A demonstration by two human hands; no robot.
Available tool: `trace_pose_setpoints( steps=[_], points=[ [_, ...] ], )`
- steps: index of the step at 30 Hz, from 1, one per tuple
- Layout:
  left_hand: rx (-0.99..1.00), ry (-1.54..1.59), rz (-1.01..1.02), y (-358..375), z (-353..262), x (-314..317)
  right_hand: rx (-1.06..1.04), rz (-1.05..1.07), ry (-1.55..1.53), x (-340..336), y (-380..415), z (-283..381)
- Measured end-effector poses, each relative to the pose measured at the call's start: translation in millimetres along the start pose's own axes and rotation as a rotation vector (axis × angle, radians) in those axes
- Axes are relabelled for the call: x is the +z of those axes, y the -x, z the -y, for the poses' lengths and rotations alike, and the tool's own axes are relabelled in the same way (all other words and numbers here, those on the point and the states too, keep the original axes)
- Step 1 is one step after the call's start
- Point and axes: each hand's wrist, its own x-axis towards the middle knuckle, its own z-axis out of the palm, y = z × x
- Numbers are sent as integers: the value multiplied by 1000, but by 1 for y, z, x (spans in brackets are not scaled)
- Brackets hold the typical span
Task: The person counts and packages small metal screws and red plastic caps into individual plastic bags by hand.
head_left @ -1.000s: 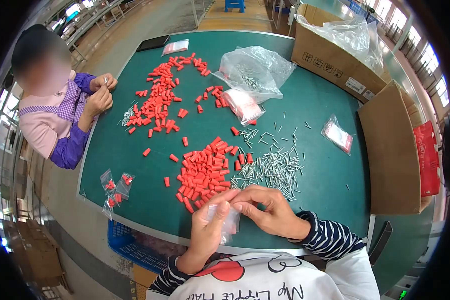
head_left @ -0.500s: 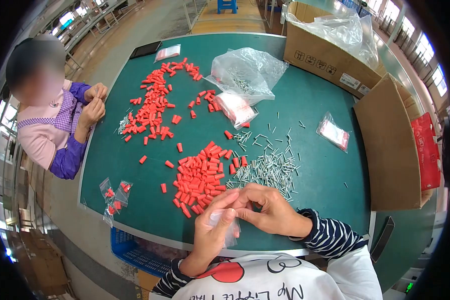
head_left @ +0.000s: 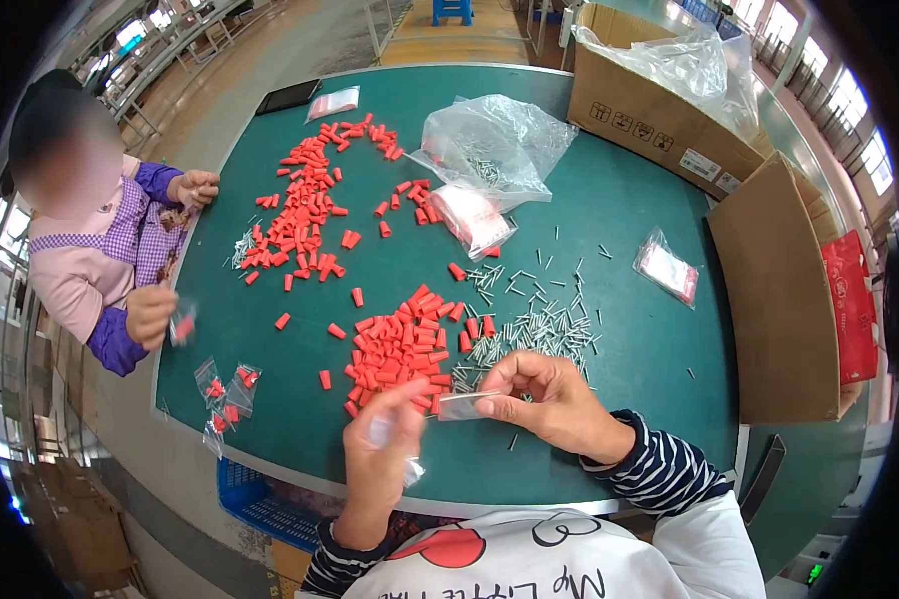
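Observation:
My right hand (head_left: 544, 404) pinches one end of a small clear plastic bag (head_left: 459, 406), which stretches out to the left above the table. Blurred by motion, my left hand (head_left: 380, 444) is to the left of that bag, with more clear plastic bags (head_left: 413, 471) tucked in its palm and showing below the fingers. Just beyond my hands lies a heap of red tapered plastic caps (head_left: 395, 344). To its right, a spread of silver screws (head_left: 549, 334) reaches close to my right fingers. One loose screw (head_left: 513, 441) lies beneath my right hand.
Across the left edge, a co-worker (head_left: 100, 230) holds a small bag with red content. Filled bags (head_left: 228, 394) lie near the left corner. Farther back are more caps (head_left: 310, 205), a large plastic bag (head_left: 494, 150) and a bag stack (head_left: 472, 218). Cardboard boxes (head_left: 769, 299) border the right.
My hands have moved apart, and a single small bag now extends from my right fingers. My left hand has shifted left. The co-worker's hands have separated, one lowering a small bag.

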Motion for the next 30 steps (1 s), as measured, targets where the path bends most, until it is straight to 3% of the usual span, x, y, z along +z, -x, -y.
trace_pose_setpoints(
  steps=[2, 9, 22, 25, 30],
  points=[
    [156, -285, 158, -4, -3, 0, 6, 48, 80, 0, 0, 1],
    [143, -449, 218, -7, 2, 0, -1, 116, 285, 3, 5, 7],
    [474, -721, 89, -7, -2, 4, -302, 127, 488, -4, 3, 11],
    [566, -767, 99, -9, 3, 4, -177, 127, 460, -2, 6, 18],
    [610, -787, 126, -7, 6, 7, -164, 104, 497, 5, 6, 19]
  ],
)
